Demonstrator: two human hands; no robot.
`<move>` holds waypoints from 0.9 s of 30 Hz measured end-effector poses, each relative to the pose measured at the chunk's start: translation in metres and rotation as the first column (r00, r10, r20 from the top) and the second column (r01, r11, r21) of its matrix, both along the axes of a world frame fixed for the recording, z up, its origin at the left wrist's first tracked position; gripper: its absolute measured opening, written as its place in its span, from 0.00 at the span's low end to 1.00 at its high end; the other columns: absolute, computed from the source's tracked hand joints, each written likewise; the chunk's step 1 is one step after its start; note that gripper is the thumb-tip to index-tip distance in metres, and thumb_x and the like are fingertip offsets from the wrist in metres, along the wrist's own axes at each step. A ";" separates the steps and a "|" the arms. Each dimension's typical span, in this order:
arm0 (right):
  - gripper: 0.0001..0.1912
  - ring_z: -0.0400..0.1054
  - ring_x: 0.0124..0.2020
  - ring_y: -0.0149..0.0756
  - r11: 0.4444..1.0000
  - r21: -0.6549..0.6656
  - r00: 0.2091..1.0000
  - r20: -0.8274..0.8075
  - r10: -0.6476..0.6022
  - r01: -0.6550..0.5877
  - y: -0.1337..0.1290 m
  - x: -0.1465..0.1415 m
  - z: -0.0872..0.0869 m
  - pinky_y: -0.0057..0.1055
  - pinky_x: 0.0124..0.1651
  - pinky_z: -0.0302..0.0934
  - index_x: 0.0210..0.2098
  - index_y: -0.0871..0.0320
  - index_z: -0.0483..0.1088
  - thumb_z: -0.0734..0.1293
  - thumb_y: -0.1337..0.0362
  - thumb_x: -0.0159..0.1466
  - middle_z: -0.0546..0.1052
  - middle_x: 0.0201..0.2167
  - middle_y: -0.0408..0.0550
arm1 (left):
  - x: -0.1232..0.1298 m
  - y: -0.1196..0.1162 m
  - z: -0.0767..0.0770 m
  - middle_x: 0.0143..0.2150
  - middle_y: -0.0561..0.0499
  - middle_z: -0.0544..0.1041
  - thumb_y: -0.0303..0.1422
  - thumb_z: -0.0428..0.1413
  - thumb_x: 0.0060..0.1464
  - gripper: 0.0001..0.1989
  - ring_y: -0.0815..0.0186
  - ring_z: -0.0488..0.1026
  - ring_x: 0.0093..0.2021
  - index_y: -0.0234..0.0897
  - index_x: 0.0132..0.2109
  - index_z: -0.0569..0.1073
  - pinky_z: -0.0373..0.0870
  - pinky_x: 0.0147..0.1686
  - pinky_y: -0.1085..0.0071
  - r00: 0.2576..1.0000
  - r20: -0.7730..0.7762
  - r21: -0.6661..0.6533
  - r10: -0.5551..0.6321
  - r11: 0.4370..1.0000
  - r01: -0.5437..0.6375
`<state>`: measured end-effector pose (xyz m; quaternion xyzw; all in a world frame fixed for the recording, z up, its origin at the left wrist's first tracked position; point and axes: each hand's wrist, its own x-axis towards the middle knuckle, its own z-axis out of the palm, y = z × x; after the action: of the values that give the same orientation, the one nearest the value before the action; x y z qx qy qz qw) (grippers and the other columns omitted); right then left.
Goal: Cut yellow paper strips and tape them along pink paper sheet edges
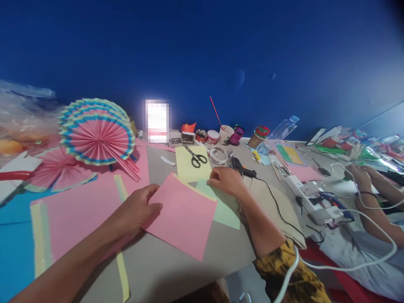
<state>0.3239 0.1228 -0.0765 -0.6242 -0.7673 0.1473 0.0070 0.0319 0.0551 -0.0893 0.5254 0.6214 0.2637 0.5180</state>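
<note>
My left hand (143,206) pinches the left edge of a pink paper sheet (183,216), which has a pale yellow strip along its top edge. My right hand (225,182) is closed at the fingertips just above a light green sheet (227,210); what it holds, if anything, is too small to make out. Behind the pink sheet lies a yellow sheet (189,170) with black scissors (198,160) on it. To the left is a larger pink sheet (82,214) with yellow and green strips at its edges. A long yellow strip (122,269) lies on the table.
Pleated pink paper fans (97,139) stand at the left. A glue gun (243,168), white cable roll (218,155) and paper cup (226,134) are at the back. A power strip (303,195) and another person's hands (362,179) are at the right.
</note>
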 end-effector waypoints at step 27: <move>0.15 0.62 0.29 0.38 0.830 0.370 0.802 -0.579 -0.146 0.418 0.018 0.014 -0.022 0.33 0.36 0.55 0.34 0.54 0.68 0.62 0.49 0.65 0.71 0.26 0.42 | 0.008 -0.011 -0.005 0.42 0.47 0.82 0.29 0.52 0.49 0.12 0.52 0.81 0.44 0.40 0.42 0.73 0.73 0.41 0.62 0.985 -0.125 0.124 -0.119 0.983 0.135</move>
<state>0.3376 0.1409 -0.0987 -0.6480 -0.6416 0.1146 0.3941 0.0396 0.0442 -0.0946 0.6117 0.5971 0.2394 0.4604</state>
